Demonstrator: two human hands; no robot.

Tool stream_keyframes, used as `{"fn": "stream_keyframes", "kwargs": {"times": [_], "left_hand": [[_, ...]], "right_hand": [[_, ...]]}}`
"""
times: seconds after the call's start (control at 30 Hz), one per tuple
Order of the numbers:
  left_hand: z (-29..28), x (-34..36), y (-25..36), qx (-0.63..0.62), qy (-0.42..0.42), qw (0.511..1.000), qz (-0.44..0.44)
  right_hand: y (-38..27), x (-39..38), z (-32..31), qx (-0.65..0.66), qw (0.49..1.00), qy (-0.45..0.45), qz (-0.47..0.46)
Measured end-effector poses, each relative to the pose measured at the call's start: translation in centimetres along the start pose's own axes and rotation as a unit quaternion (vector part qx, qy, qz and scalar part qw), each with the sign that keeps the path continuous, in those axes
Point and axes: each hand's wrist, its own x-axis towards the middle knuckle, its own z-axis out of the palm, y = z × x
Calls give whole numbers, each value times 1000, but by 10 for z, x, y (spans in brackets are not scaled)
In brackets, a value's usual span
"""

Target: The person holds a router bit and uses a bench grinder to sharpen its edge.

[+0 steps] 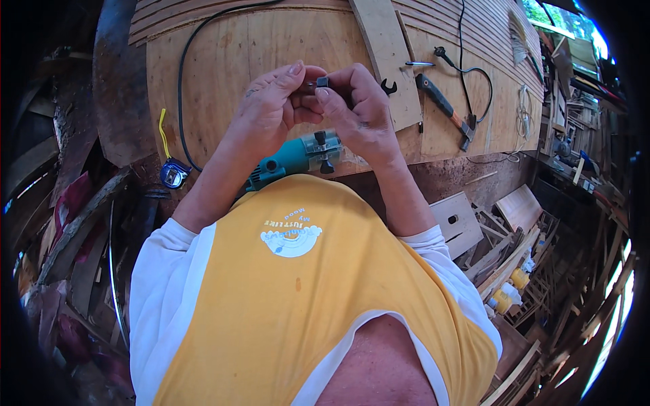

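Observation:
My right hand (359, 111) pinches a small grey metal piece (322, 82) between thumb and forefinger. A thin stub points from the piece toward my left hand (274, 101). The left fingers are curled close beside it, thumb raised; what they hold, if anything, is hidden. Below my hands a teal power tool (288, 159) with a clear guard and dark knobs lies on its side at the bench's near edge, partly behind my shirt and forearm. Just right of my right hand shows the dark jaw of an open-end wrench (388, 87); the rest is hidden.
On the wooden workbench (223, 74) lie a long board (387, 40), a hammer (447, 108), a pen (420, 63) and a black cord with plug (487, 81). A tape measure (174, 173) with its yellow strap sits left. Scrap wood (514, 264) is piled on the right.

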Motion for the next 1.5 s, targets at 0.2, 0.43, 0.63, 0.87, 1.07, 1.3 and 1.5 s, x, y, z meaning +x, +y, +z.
{"fn": "stream_keyframes", "kwargs": {"times": [0.2, 0.43, 0.63, 0.87, 1.07, 1.3, 1.5], "left_hand": [[-9, 5, 0, -1, -6, 1000, -3], [-29, 5, 4, 19, 1, 1000, -4], [-40, 8, 1, 185, 42, 982, 19], [-73, 31, -4, 703, 12, 649, 291], [-88, 51, -9, 799, 14, 502, 330], [-98, 45, 20, 709, 25, 646, 281], [-109, 17, 43, 673, 113, 681, 267]], "right_hand": [[12, 6, -14, -4, 1000, -1, 24], [49, 46, -50, -245, 969, 16, 32], [93, 72, -58, -419, 906, -56, -33], [93, 68, -57, -474, 878, -61, -42], [73, 34, -70, -353, 935, 23, 4], [60, -52, -81, -252, 959, 126, 35], [68, -127, -81, -208, 951, 212, 83]]}}
